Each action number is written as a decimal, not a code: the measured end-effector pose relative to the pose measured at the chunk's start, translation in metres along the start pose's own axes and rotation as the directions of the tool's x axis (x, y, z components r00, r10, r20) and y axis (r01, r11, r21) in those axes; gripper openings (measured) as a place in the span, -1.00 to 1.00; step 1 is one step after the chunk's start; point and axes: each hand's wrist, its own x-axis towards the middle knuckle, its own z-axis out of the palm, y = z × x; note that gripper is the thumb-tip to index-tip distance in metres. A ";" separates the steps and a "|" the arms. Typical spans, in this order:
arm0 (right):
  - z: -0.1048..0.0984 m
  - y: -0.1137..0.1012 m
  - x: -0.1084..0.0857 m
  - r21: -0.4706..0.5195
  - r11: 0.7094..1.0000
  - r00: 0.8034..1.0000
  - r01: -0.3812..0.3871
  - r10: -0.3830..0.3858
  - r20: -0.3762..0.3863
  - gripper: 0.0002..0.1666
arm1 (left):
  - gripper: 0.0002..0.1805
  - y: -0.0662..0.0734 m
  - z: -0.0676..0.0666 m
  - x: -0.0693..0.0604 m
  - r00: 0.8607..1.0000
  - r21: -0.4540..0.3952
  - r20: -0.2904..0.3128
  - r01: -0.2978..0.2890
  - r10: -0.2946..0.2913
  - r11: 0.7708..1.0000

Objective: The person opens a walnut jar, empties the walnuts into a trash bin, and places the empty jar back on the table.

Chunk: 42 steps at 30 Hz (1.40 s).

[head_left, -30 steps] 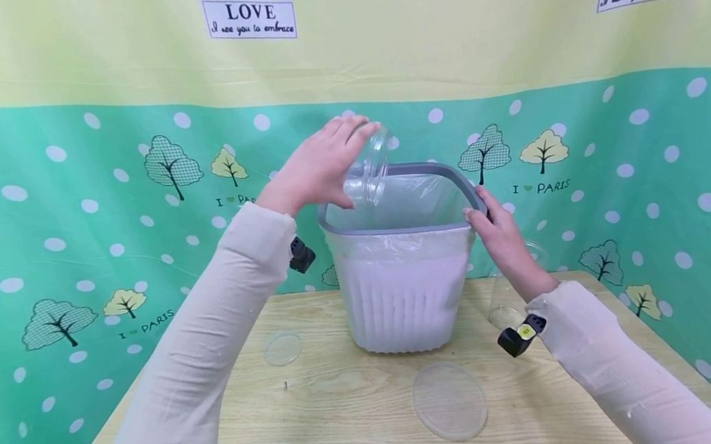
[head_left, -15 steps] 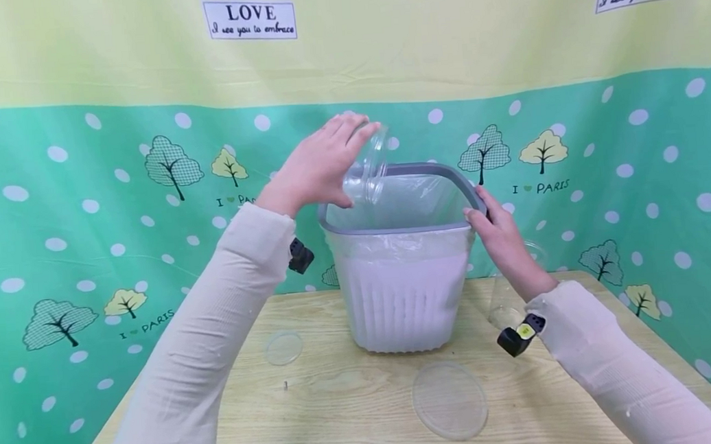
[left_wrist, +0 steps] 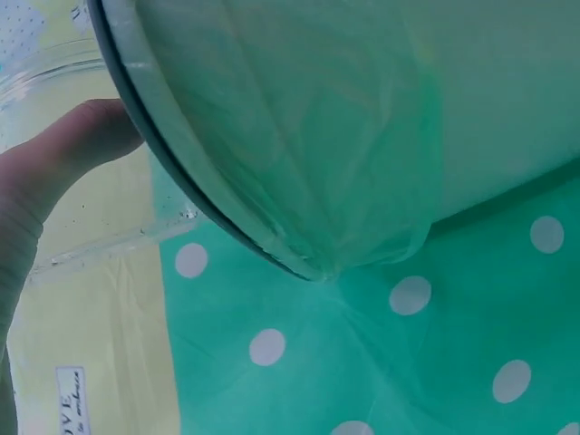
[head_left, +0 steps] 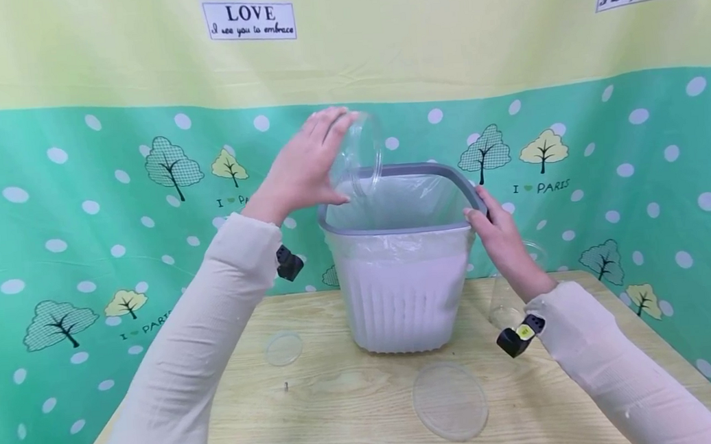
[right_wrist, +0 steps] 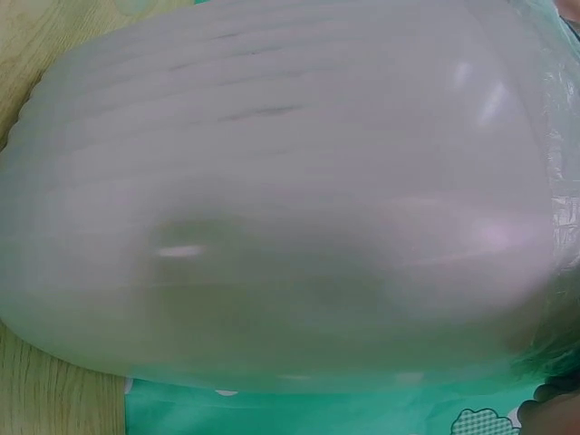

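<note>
My left hand (head_left: 304, 160) holds a clear plastic jar (head_left: 368, 152), tipped over the left side of a trash bin. Small dark specks show on the jar wall in the left wrist view, where my left thumb (left_wrist: 82, 136) lies beside the bin rim. The pale ribbed trash bin (head_left: 407, 297) stands upright on the table, its grey rim (head_left: 393, 231) holding down a thin clear liner bag (head_left: 430, 192). At the rim's right corner, my right hand (head_left: 508, 239) grips the bin. Its outer wall fills most of the right wrist view.
A small round clear lid (head_left: 284, 349) lies left of the bin, and a larger one (head_left: 450, 401) in front. Between them and leftward is a tiny dark object (head_left: 286, 386). Another clear jar (head_left: 504, 304) stands behind my right wrist. A printed curtain (head_left: 84, 234) surrounds the wooden table (head_left: 345, 422).
My left hand has shifted slightly up and to the left with the jar during the last half second. My right hand and the bin have stayed in place.
</note>
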 end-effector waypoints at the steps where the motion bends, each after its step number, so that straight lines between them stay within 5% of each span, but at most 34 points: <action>1: 0.000 0.000 0.000 0.003 1.000 1.000 0.001 -0.001 -0.001 -0.23 | 0.36 -0.002 0.000 -0.002 1.000 -0.020 -0.018 0.026 -0.026 0.999; 5: 0.000 0.002 0.002 0.023 1.000 1.000 0.003 -0.003 0.004 -0.24 | 0.39 -0.009 0.003 -0.013 0.983 -0.113 -0.093 0.148 -0.159 0.982; 8: 0.000 0.002 0.001 0.032 0.999 1.000 0.002 -0.002 0.003 -0.24 | 0.38 -0.013 0.007 -0.021 0.947 -0.238 -0.145 0.246 -0.285 0.940; 14: 0.001 0.000 0.000 0.040 0.999 1.000 0.006 -0.005 -0.006 -0.23 | 0.37 -0.016 0.014 -0.035 0.840 -0.476 -0.177 0.383 -0.513 0.791; 18: 0.003 -0.001 -0.001 0.051 0.999 1.000 0.006 -0.006 -0.013 -0.22 | 0.36 -0.017 0.016 -0.043 0.780 -0.562 -0.196 0.407 -0.594 0.720; 21: 0.004 -0.001 -0.002 0.061 0.998 1.000 0.005 -0.004 -0.018 -0.24 | 0.37 -0.015 0.018 -0.049 0.722 -0.612 -0.210 0.429 -0.659 0.664; 24: 0.005 0.000 -0.002 0.069 0.998 1.000 0.004 -0.002 -0.020 -0.25 | 0.38 -0.014 0.020 -0.058 0.651 -0.674 -0.187 0.460 -0.736 0.578; 27: 0.005 0.000 -0.001 0.069 0.998 1.000 0.010 -0.009 -0.021 -0.26 | 0.37 -0.012 0.020 -0.068 0.599 -0.733 -0.162 0.459 -0.784 0.502; 29: 0.005 0.001 -0.001 0.068 0.998 1.000 0.010 -0.009 -0.024 -0.26 | 0.36 -0.010 0.022 -0.074 0.585 -0.763 -0.149 0.444 -0.797 0.470; 35: 0.005 0.002 -0.001 0.080 0.997 0.999 0.012 -0.010 -0.035 -0.27 | 0.34 -0.006 0.031 -0.095 0.578 -0.818 -0.126 0.400 -0.807 0.414; 42: 0.007 0.004 0.000 0.083 0.996 0.999 0.027 -0.023 -0.041 -0.28 | 0.34 0.003 0.044 -0.117 0.565 -0.857 -0.031 0.410 -0.824 0.313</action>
